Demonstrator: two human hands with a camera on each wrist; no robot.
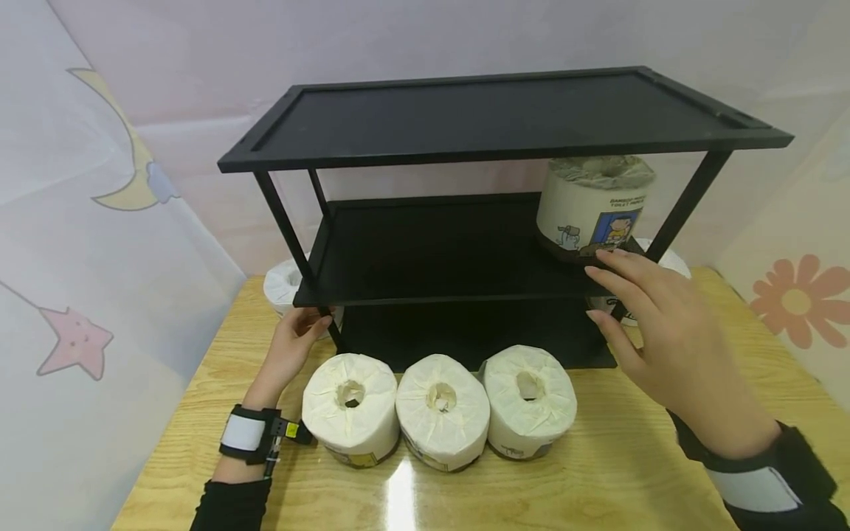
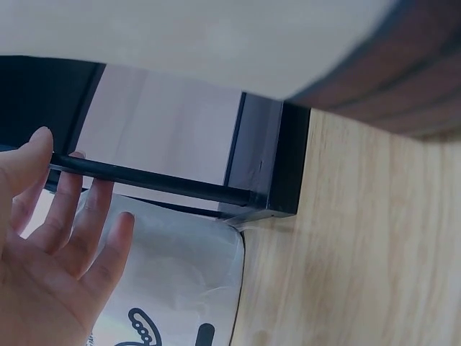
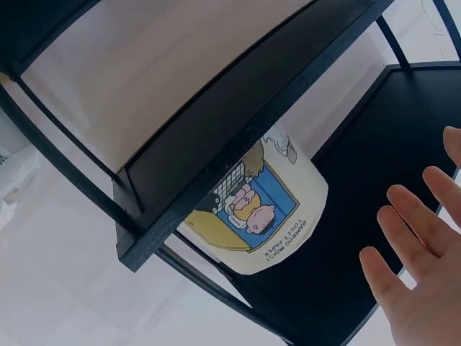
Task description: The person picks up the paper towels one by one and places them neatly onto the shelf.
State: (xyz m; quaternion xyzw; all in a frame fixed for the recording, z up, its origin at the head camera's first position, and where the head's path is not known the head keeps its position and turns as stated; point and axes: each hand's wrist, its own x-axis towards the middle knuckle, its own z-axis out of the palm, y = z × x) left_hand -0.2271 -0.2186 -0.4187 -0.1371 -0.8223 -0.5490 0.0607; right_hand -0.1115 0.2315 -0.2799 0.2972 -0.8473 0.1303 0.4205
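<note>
A black tiered rack (image 1: 465, 122) stands on the table. My left hand (image 1: 297, 343) is at its lower left front post (image 2: 158, 180), thumb on one side and fingers passing behind it. Just beyond that hand stands a wrapped toilet paper roll (image 1: 282, 282), partly hidden. On the middle shelf, at the right end, is a toilet paper roll (image 1: 591, 203) with a cartoon print. In front of it my right hand (image 1: 671, 346) hangs with fingers spread, holding nothing; the right wrist view shows the fingers (image 3: 410, 241) apart from that roll.
Three wrapped rolls stand in a row before the rack: left (image 1: 352, 417), middle (image 1: 443, 420) and right (image 1: 529, 409). Another roll (image 1: 671, 262) shows partly behind the right posts. The wooden table (image 1: 598, 472) ends at a printed backdrop (image 1: 166, 59).
</note>
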